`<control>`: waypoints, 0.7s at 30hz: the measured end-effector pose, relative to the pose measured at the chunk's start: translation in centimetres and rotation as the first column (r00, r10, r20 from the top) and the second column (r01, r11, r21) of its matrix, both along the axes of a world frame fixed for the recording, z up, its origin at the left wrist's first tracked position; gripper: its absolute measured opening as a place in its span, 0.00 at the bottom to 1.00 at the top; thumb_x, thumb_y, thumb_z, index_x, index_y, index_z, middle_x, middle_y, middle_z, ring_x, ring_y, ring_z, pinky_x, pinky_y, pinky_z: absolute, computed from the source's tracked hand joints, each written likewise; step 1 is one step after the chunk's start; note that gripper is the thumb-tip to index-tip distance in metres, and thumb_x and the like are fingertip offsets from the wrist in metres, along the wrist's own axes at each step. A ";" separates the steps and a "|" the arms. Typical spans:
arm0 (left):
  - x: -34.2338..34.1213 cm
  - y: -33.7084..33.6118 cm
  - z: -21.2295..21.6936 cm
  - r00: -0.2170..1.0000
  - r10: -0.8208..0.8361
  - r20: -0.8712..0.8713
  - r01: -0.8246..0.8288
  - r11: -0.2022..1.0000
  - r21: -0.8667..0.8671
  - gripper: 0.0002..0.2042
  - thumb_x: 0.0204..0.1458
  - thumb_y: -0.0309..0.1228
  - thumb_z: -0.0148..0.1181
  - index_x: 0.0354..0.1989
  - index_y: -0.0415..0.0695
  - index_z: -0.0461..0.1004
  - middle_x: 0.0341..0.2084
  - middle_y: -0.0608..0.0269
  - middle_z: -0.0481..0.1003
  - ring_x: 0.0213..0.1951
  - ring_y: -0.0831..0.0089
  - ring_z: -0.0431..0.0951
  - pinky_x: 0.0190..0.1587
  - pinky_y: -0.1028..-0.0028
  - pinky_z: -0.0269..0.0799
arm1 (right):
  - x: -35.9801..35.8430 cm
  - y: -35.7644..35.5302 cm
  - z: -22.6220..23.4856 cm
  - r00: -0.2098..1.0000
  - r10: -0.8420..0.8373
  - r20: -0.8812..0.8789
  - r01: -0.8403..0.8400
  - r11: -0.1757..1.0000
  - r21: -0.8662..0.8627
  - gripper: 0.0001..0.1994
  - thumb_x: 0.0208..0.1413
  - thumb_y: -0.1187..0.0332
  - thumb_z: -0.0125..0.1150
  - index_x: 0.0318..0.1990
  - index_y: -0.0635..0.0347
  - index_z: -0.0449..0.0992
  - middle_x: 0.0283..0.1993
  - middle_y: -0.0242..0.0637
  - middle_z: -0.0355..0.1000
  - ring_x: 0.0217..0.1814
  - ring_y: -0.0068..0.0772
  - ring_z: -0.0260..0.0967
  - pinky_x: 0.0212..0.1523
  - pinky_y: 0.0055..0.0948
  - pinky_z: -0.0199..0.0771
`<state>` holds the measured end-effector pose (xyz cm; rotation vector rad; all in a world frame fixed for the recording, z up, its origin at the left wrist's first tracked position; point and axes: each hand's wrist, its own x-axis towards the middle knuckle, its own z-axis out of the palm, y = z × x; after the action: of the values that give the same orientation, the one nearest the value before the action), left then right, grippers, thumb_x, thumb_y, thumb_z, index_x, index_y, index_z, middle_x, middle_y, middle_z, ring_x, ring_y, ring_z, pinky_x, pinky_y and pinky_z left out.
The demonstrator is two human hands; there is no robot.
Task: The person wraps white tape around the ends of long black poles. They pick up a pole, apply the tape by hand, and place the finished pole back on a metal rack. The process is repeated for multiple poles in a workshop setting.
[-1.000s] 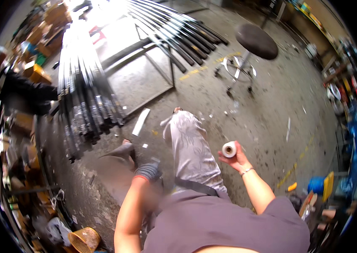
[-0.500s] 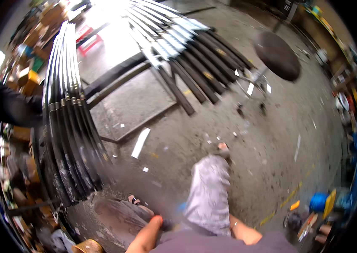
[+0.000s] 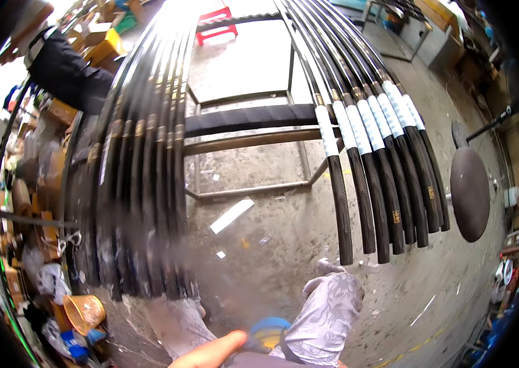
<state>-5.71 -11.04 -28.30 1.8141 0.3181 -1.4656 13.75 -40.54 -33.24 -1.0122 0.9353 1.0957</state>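
Note:
My left forearm comes in at the lower edge. It ends in a dark, apparently gloved left hand, whose fingers I cannot make out. Beside that hand, between my knees, lies a round blue-rimmed thing with yellow inside; its kind is unclear. My right hand is out of sight. In front of me on the left lies a row of long black rods, their near ends blurred. A second row of black rods, with pale wrapped bands and some gold labels, rests on the right.
Both rows lie across a metal rack with a dark padded crossbar. A round-seated stool stands at the right. Cluttered shelves and a yellow basket are at the left. A red stool stands farther back; white scraps litter the floor.
My view has swung left and levelled, so both rod rows stand more upright in it. My right forearm has nearly left the picture. More of the blue-rimmed thing shows by my left hand.

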 end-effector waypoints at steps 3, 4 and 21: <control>2.0 -1.3 -1.0 0.992 -0.019 0.121 0.023 0.999 -0.033 0.32 0.55 0.56 0.52 0.58 0.41 0.68 0.50 0.42 0.73 0.53 0.48 0.73 0.54 0.59 0.69 | -1.4 -5.4 0.0 1.000 0.013 0.014 -0.012 0.997 -0.073 0.20 0.61 0.49 0.55 0.52 0.51 0.71 0.52 0.34 0.72 0.51 0.36 0.71 0.50 0.45 0.72; 2.9 -1.1 -0.9 0.983 -0.024 0.181 0.031 0.999 -0.038 0.33 0.55 0.56 0.52 0.59 0.41 0.68 0.51 0.42 0.73 0.53 0.48 0.73 0.54 0.59 0.69 | -1.2 -7.6 0.1 0.999 -0.004 0.050 0.009 0.994 -0.105 0.20 0.61 0.49 0.55 0.52 0.51 0.71 0.52 0.34 0.72 0.50 0.36 0.71 0.50 0.45 0.73; 1.7 8.9 31.0 0.179 0.897 0.403 -0.550 0.431 -0.715 0.27 0.59 0.28 0.58 0.67 0.41 0.58 0.53 0.61 0.73 0.55 0.74 0.70 0.58 0.72 0.67 | 4.7 5.9 34.3 0.425 -0.155 0.892 -0.498 0.783 0.373 0.29 0.56 0.56 0.65 0.59 0.65 0.66 0.59 0.45 0.68 0.61 0.51 0.67 0.53 0.41 0.76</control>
<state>-4.01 -2.18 2.70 1.3484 0.3506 0.0674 18.44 -34.60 1.10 -0.9578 -0.4517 0.7311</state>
